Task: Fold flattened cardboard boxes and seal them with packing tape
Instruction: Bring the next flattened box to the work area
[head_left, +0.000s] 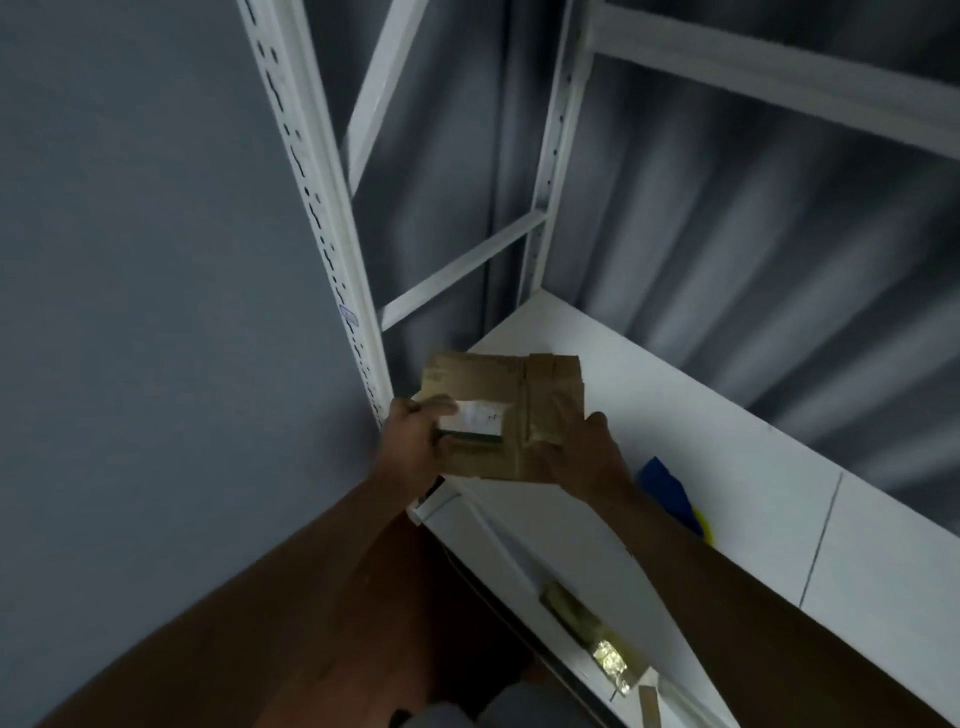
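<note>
A white shelf board (727, 441) runs away to the right of the hands, carried by a white metal rack whose slotted upright (311, 208) rises just behind the left hand (415, 447). A plain grey wall (130, 260) fills the space left of that upright, and a ribbed, corrugated grey wall (779, 260) stands behind the shelf. The light is dim and the picture is somewhat blurred.

A small brown cardboard box (498, 415) sits between the two hands at the near left corner of the shelf board; whether it rests on the board or is lifted just above it cannot be told. The left hand grips its left side, thumb laid over the top beside a white label (478, 418). The right hand (576, 457) holds the right near corner, fingers curled against the side next to a strip of brown tape (543, 395) that crosses the top of the box.

Just right of the right wrist, a blue and yellow object (670, 493) lies on the shelf, too blurred to identify. Below the right forearm, a shiny packet (608, 657) shows on a lower level.
</note>
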